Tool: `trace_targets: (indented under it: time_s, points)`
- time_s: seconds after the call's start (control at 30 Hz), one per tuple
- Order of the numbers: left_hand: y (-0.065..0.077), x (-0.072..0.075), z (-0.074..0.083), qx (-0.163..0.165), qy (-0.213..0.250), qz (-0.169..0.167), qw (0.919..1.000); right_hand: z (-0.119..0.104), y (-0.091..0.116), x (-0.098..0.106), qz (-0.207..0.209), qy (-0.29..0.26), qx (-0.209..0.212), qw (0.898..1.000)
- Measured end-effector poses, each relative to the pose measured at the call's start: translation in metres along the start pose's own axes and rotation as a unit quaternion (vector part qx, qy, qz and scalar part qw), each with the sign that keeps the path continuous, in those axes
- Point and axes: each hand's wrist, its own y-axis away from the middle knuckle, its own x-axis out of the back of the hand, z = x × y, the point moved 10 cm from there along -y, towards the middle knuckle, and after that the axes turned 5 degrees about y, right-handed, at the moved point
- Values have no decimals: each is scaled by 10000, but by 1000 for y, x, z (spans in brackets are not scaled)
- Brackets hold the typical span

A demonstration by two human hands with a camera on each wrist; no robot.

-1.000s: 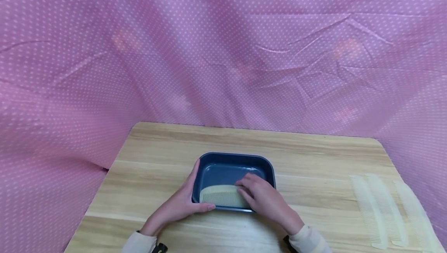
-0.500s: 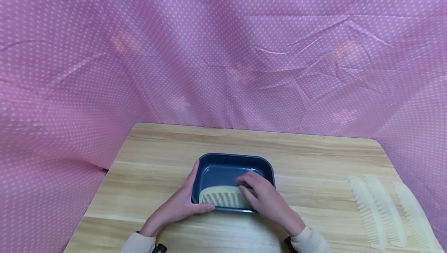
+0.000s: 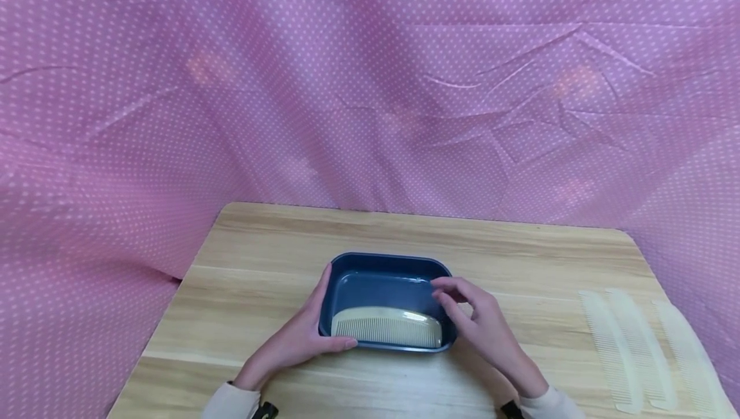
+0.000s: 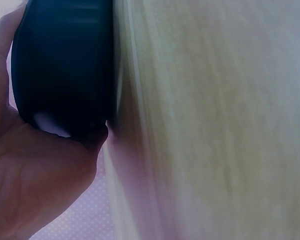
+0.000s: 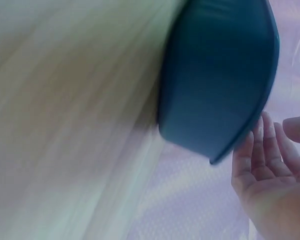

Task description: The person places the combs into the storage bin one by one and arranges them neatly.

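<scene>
A pale cream comb (image 3: pixel 387 327) lies inside a dark blue rectangular tray (image 3: pixel 393 256), along its front wall. In the head view, my left hand (image 3: pixel 303 332) holds the tray's front left corner, thumb along the front wall and fingers up the left side. The left wrist view shows that hand (image 4: pixel 35 170) wrapped against the end of the tray (image 4: pixel 65 65). My right hand (image 3: pixel 476 319) is over the tray's right rim, fingers loosely bent and holding nothing. In the right wrist view its fingers (image 5: pixel 260 155) are beside the tray's rim, apart from the comb.
Several more pale combs (image 3: pixel 613 351) lie side by side at the right of the wooden table (image 3: pixel 277 239). Pink dotted cloth (image 3: pixel 370 85) hangs behind the table and along both sides.
My right hand has let go of the comb and moved right, out to the tray's right rim. The whole comb now shows in the tray. My left hand has stayed in place.
</scene>
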Motion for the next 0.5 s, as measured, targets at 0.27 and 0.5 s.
trace_targets:
  time_s: [0.27, 0.5]
  points:
    - [0, -1, -1, 79, 85, -17, 9999, 12, 18, 52, 799, 422, -293, 9955]
    - [0, 0, 1, 77, 72, -1, 9999, 32, 35, 86, 1222, 845, -1066, 9831]
